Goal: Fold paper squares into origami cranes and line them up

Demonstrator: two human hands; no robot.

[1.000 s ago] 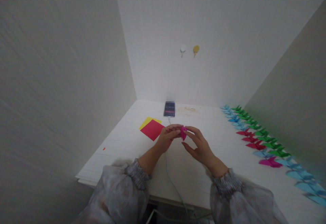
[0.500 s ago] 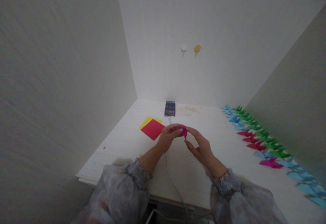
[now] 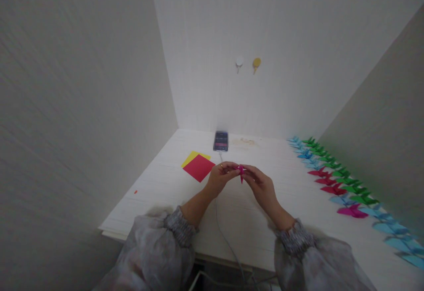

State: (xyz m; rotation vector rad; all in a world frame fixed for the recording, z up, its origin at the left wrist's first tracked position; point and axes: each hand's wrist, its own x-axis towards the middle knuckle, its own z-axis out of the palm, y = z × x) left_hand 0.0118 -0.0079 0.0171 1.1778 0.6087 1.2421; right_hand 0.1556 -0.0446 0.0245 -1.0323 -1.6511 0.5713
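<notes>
Between my two hands, above the middle of the white table (image 3: 165, 180), is a small folded piece of magenta paper (image 3: 241, 174), narrow and pointed at its lower end. My left hand (image 3: 221, 178) pinches it from the left between thumb and fingers. From the other side the thumb and fingers of my right hand (image 3: 261, 185) close on it too. The fingertips cover much of its upper part. Just left of my left hand lie a red paper square (image 3: 199, 168) and, partly under it, a yellow sheet (image 3: 190, 157).
A phone (image 3: 221, 141) stands near the back wall, its cable (image 3: 222, 231) running under my hands to the front edge. Along the right side are rows of folded paper cranes: green (image 3: 353, 189), blue (image 3: 391, 227), red (image 3: 334, 189) and magenta (image 3: 353, 211). An orange scrap (image 3: 135, 192) lies left.
My right thumb has moved up from below and closed on the magenta paper, which was held mainly by my left hand. Less of the paper shows now.
</notes>
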